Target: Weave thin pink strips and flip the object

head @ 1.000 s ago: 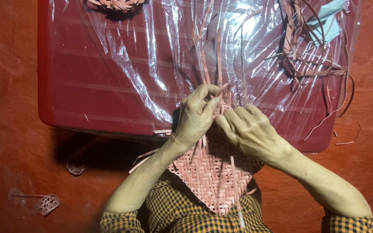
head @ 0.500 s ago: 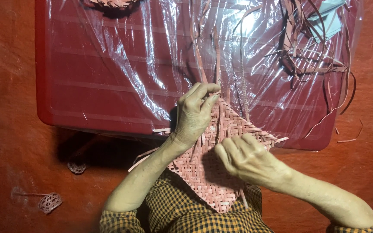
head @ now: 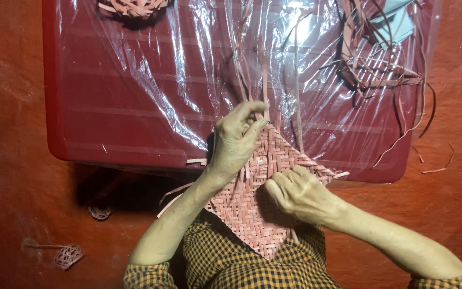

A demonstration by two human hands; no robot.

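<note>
Both hands (head: 236, 142) (head: 295, 192) closed on woven mat (head: 252, 214)

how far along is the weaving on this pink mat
Done: a diamond-shaped patch of the woven mat is tightly plaited in a herringbone pattern. In hand: the left hand pinches strips at its top corner while the right hand presses the mat flat. Left: long loose strips trail unwoven over the plastic-covered red table.

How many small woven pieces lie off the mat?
3: one small woven piece at the red table's top edge, two on the floor at left. Others may be hidden.
</note>
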